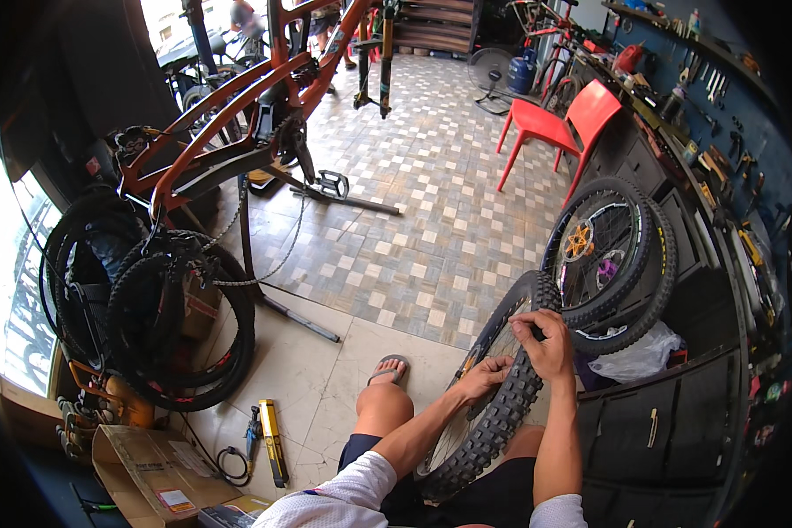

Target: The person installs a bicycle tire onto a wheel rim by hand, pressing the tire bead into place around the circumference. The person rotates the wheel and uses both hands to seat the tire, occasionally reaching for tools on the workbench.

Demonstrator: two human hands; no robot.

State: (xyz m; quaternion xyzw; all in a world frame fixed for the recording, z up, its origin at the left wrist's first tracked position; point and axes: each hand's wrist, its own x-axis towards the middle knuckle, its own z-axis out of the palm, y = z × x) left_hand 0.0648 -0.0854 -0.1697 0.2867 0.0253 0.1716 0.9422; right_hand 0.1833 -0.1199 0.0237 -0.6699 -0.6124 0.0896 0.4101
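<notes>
A bicycle wheel with a black knobby tire (499,421) stands tilted between my legs. My left hand (487,376) is on the rim side of the tire, its fingers closed against the inner edge. Higher up, my right hand (547,343) reaches over the tread, with thumb and fingers pinched at the tire's edge. Whether a small part sits between those fingertips is too fine to tell. Spokes and part of the rim show to the left of the tire.
Two more wheels (651,299) lean against dark drawers at right, beside a plastic bag (641,354). A red chair (559,128) stands beyond. At left, an orange bike frame (211,132) hangs above a stand leg (301,317); a yellow tool (273,440) and cardboard box (145,466) lie nearer.
</notes>
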